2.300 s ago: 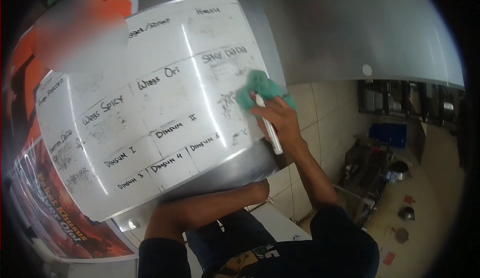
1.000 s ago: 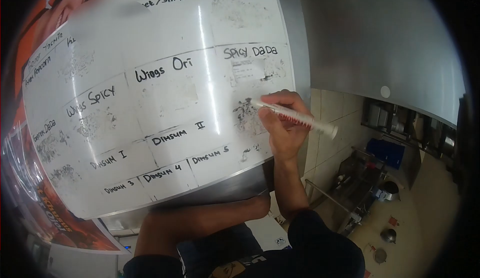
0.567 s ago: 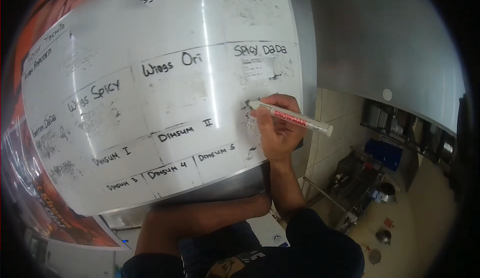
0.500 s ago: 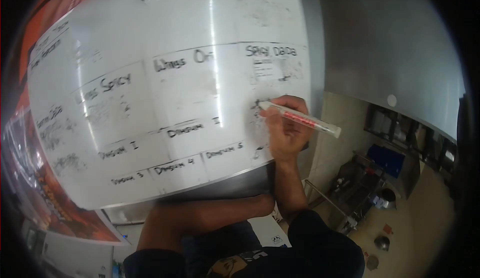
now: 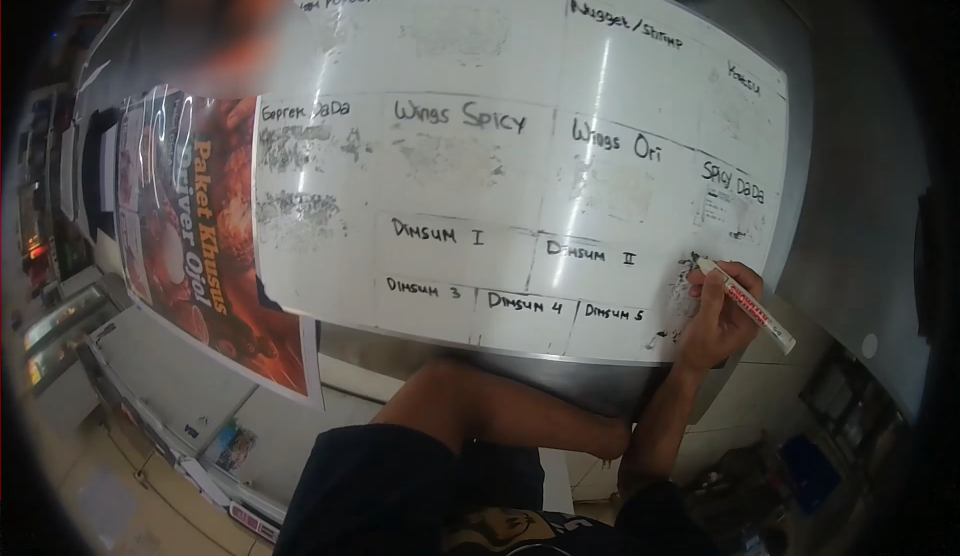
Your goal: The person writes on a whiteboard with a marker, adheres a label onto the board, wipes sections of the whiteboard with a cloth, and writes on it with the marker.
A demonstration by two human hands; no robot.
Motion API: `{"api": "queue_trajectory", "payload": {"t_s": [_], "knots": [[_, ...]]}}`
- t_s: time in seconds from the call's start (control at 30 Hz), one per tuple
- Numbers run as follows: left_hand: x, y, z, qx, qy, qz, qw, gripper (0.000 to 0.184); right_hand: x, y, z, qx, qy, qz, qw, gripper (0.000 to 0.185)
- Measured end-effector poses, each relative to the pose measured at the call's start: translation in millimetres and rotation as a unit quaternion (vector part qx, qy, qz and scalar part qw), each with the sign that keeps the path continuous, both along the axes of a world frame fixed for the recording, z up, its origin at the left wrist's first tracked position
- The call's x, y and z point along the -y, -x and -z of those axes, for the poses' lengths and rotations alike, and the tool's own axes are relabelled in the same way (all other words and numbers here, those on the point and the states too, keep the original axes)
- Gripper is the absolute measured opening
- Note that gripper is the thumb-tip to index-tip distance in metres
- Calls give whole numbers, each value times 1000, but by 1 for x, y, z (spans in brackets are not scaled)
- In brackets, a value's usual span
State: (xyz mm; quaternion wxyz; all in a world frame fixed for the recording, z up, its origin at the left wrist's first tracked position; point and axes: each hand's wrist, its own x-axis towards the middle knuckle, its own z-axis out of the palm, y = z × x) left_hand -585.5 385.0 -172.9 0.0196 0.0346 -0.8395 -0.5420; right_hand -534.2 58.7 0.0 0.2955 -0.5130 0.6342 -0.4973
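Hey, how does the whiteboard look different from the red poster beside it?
The whiteboard is white with smudges; the poster is red and covered in pictures. The whiteboard's words are handwritten in black, the poster's printed in lighter colors. The whiteboard looks wider than the poster's visible part. Both carry words.

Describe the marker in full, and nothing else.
The marker is a slim, straight pen with a whitish, plastic-looking barrel and red lettering along its side, too small to read surely. The person's right hand grips it near the writing end, fingers covering part of the barrel. It slants, writing end up and left, back end down and right. That tip is at or very near the whiteboard, by dark smudges below "Spicy Dada"; contact is unclear. No cap shows on the tip.
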Motion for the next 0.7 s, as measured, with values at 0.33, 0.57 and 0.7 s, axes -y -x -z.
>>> {"api": "queue_trajectory", "payload": {"t_s": [0.33, 0.57, 0.7], "knots": [[124, -92, -95, 81, -97, 39, 991, 27, 1, -9, -4, 11, -23, 3, 1000, 14], [128, -102, -100, 37, -67, 18, 997, 24, 1, -17, 0, 31, -26, 15, 999, 15], [132, -101, -102, 50, -66, 36, 996, 24, 1, -17, -1, 34, -42, 21, 998, 14]]}}
